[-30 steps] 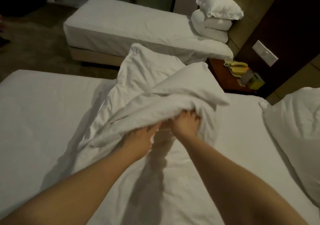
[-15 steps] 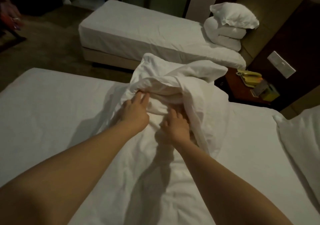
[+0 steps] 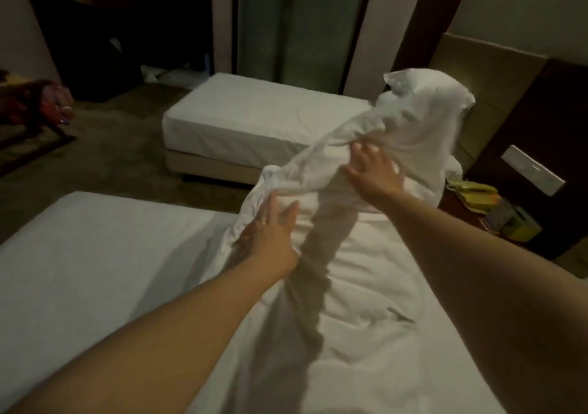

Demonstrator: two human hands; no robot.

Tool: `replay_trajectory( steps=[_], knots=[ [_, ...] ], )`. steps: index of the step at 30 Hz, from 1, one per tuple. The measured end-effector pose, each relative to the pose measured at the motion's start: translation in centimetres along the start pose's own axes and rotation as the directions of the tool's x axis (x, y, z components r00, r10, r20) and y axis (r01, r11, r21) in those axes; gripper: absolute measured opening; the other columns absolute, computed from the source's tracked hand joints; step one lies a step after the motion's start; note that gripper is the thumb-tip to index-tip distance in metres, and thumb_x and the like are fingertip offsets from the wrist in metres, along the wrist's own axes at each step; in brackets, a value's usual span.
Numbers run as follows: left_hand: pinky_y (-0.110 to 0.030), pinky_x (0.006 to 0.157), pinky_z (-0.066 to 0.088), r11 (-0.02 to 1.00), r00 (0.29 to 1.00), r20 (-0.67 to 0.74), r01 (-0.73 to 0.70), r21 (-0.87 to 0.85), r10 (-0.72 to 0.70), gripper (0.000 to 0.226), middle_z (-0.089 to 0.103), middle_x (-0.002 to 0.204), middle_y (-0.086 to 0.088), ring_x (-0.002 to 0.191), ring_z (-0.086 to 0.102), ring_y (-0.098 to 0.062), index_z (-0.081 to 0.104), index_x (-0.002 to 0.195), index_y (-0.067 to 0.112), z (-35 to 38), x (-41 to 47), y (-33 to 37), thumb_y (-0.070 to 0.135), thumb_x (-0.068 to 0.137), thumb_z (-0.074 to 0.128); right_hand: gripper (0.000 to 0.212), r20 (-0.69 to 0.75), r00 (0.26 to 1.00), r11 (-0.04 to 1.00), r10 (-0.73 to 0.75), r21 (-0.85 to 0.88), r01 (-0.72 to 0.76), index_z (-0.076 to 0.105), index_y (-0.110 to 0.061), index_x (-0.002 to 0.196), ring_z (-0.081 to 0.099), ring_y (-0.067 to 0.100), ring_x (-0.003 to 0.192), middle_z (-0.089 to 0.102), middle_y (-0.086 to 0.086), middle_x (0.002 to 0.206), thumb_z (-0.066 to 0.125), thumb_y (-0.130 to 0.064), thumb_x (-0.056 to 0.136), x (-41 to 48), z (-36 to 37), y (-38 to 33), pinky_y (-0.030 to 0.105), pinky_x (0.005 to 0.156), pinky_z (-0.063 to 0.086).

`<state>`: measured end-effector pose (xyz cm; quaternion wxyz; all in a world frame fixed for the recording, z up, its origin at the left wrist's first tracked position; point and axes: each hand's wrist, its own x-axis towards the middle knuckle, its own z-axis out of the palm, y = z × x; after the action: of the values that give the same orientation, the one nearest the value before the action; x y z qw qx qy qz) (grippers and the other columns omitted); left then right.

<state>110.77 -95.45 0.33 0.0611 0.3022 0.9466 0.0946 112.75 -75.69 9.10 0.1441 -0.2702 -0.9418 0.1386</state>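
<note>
A crumpled white duvet cover (image 3: 413, 127) rises in a bunched heap off the near bed (image 3: 79, 254), and its lower part trails across the mattress toward me. My left hand (image 3: 273, 232) reaches under a fold at the heap's lower left with its fingers straight against the cloth. Higher and to the right, my right hand (image 3: 372, 171) presses on the lifted cloth with its fingers spread. Both forearms stretch out over the sheet.
A second made bed (image 3: 254, 117) stands beyond a strip of dark carpet. On the right a nightstand carries a yellow-green phone (image 3: 474, 191) and a tissue box (image 3: 515, 222), below a wall switch panel (image 3: 531, 171). A red bag (image 3: 54, 101) lies far left.
The bunched cloth has moved up and away to the right. Both hands went from curled into the folds to flatter, spread fingers, with the right hand higher. My view turned upward.
</note>
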Motion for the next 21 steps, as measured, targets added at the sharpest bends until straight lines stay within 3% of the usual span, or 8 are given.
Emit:
replay_trajectory(
  steps=[1,4,6,9,11,15,18,21],
  knots=[
    [-0.056,0.111,0.02,0.996,0.999,0.022,0.035,-0.088,-0.033,0.076,-0.031,0.153,0.002,0.144,-0.003,-0.035,-0.012,0.148,0.04,-0.1,0.5,-0.1,0.027,0.096,0.042,0.063,0.092,0.996,0.996,-0.013,-0.084,0.02,0.013,-0.035,0.151,0.005,0.026,0.147,0.006,-0.008,0.16,0.033,-0.057,0.095,0.7,1.1,-1.1,0.06,0.111,0.006],
    [-0.059,0.112,0.017,0.99,0.988,0.119,0.107,-0.09,-0.096,0.06,-0.011,0.158,0.002,0.143,0.004,-0.035,-0.002,0.151,0.032,2.0,1.4,-0.8,0.024,0.098,0.027,0.071,0.413,0.91,0.97,-0.024,-0.21,0.121,0.004,-0.039,0.151,-0.004,0.025,0.147,-0.002,-0.013,0.159,0.035,-0.064,0.091,-1.9,8.5,-3.5,0.063,0.111,0.005],
    [-0.055,0.114,0.012,0.992,0.974,0.212,0.095,-0.083,-0.076,0.056,-0.003,0.16,0.002,0.145,0.002,-0.031,0.002,0.151,0.028,4.5,1.1,-1.8,0.033,0.1,0.023,0.072,0.517,0.853,0.955,-0.07,-0.211,0.206,0.008,-0.039,0.151,-0.003,0.023,0.146,0.001,-0.01,0.159,0.036,-0.065,0.09,-4.4,13.5,-2.3,0.062,0.111,0.006],
    [-0.049,0.117,0.003,0.995,0.958,0.283,0.067,-0.07,-0.044,0.061,-0.007,0.16,0.001,0.147,-0.004,-0.025,-0.005,0.151,0.03,8.4,-0.7,-3.7,0.048,0.099,0.02,0.063,0.611,0.787,0.946,-0.086,-0.199,0.258,0.009,-0.037,0.152,-0.004,0.018,0.148,-0.001,-0.01,0.161,0.024,-0.062,0.096,-5.0,17.3,-0.5,0.058,0.113,0.002],
    [-0.046,0.118,0.002,0.994,0.965,0.257,0.075,-0.077,-0.053,0.063,-0.009,0.16,0.002,0.147,-0.004,-0.023,-0.006,0.152,0.028,10.2,-0.8,-4.8,0.051,0.099,0.02,0.059,0.619,0.774,0.929,-0.137,-0.191,0.317,0.009,-0.034,0.152,-0.002,0.018,0.148,0.0,-0.009,0.161,0.022,-0.057,0.099,-5.4,17.4,-0.9,0.054,0.115,0.003],
    [-0.044,0.116,0.003,0.997,0.979,0.194,0.066,-0.027,-0.059,0.059,-0.01,0.16,0.002,0.147,-0.002,-0.022,-0.002,0.152,0.025,12.6,-0.9,-5.2,0.043,0.101,0.02,0.057,0.446,0.854,0.906,-0.267,-0.185,0.38,0.009,-0.027,0.153,0.003,0.02,0.148,0.004,-0.003,0.161,0.022,-0.046,0.101,-10.9,18.9,-1.0,0.049,0.116,0.005],
    [-0.042,0.116,0.005,0.998,0.996,0.064,0.058,0.04,-0.06,0.059,-0.003,0.16,0.001,0.146,0.003,-0.02,0.001,0.152,0.025,13.6,-2.4,-4.4,0.039,0.101,0.026,0.057,0.305,0.943,0.947,-0.136,-0.239,0.214,0.011,-0.026,0.153,0.004,0.02,0.148,0.008,-0.001,0.161,0.012,-0.041,0.098,-17.3,20.6,-0.7,0.046,0.115,0.003],
    [-0.043,0.116,0.009,0.999,0.998,-0.045,0.033,-0.006,-0.033,0.054,0.018,0.158,-0.001,0.145,0.016,-0.02,0.022,0.15,0.023,14.5,-7.0,-2.3,0.033,0.097,0.026,0.058,0.331,0.943,0.953,-0.021,-0.279,0.119,-0.001,-0.025,0.153,-0.006,0.019,0.148,-0.004,-0.002,0.161,0.02,-0.035,0.1,-20.8,21.0,-0.1,0.046,0.116,-0.004]
  ],
)
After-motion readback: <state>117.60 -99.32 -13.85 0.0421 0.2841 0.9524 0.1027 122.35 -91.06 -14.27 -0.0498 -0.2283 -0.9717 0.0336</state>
